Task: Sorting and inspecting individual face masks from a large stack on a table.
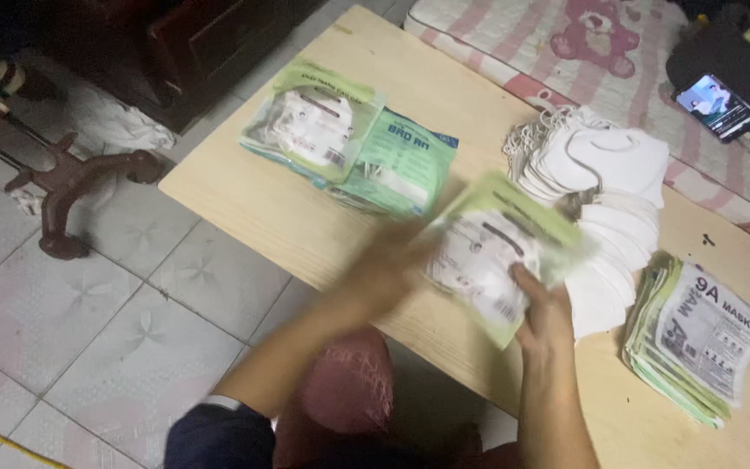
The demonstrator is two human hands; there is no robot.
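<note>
Green mask packet [496,252] in both hands, r. hand [544,313] + blurred l. hand [384,269]

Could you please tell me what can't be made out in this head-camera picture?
- Left hand: motion-blurred; its grip is unclear.
- Packet in the right hand: its contents are smeared by blur.
- Phone screen: too small to tell.
- Table: its right corner is cut off by the frame edge.
</note>
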